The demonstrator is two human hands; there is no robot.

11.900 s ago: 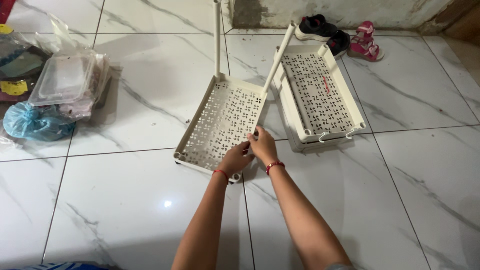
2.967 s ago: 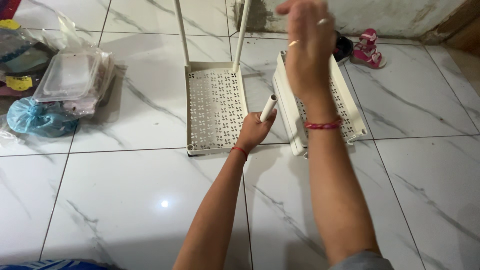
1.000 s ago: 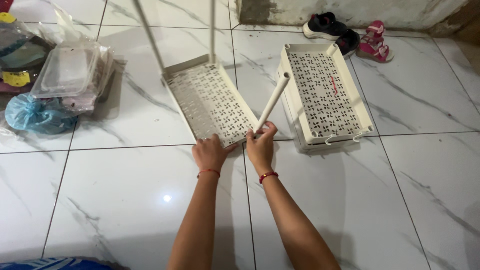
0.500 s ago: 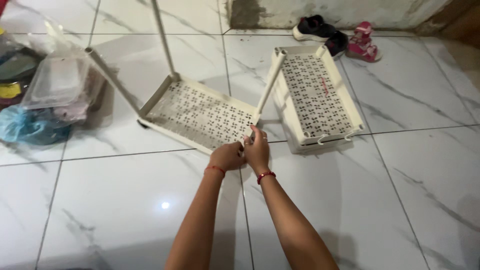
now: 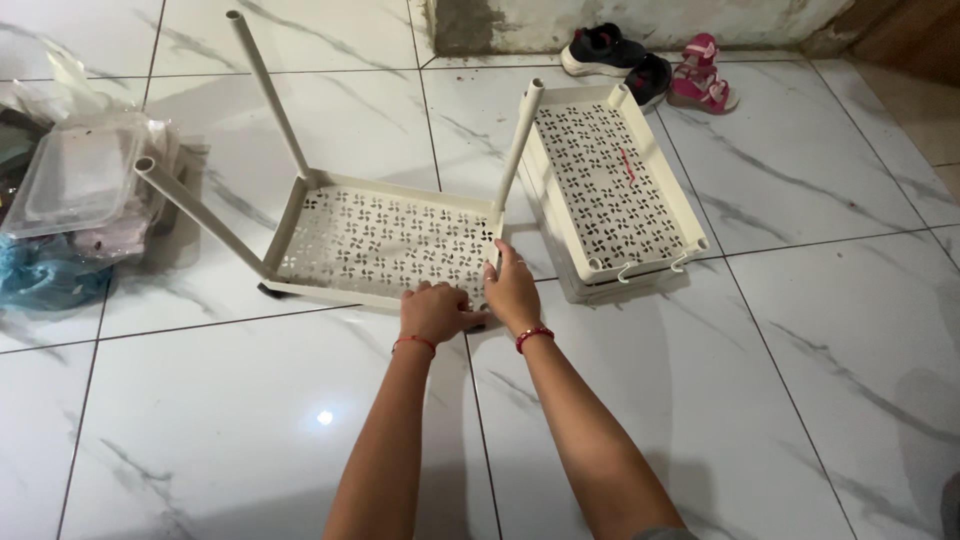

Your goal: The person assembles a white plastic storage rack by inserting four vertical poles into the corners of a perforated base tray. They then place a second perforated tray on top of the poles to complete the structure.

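A cream perforated shelf tray (image 5: 380,240) lies on the white marble floor with three cream tubes standing up from its corners: one at the back (image 5: 268,95), one leaning to the left (image 5: 198,215), one at the right corner (image 5: 518,140). My left hand (image 5: 435,312) rests closed on the tray's near edge. My right hand (image 5: 512,290) grips the tray's near right corner, at the base of the right tube. Both wrists wear red string bracelets.
A stack of similar cream trays (image 5: 610,190) lies just right of the tray. Black shoes (image 5: 615,55) and a pink sandal (image 5: 700,85) sit by the back wall. Plastic bags and a clear lidded container (image 5: 75,180) lie at the left.
The tray has turned so its long side faces me, and the tubes now lean left. Both hands stay at its near right corner.
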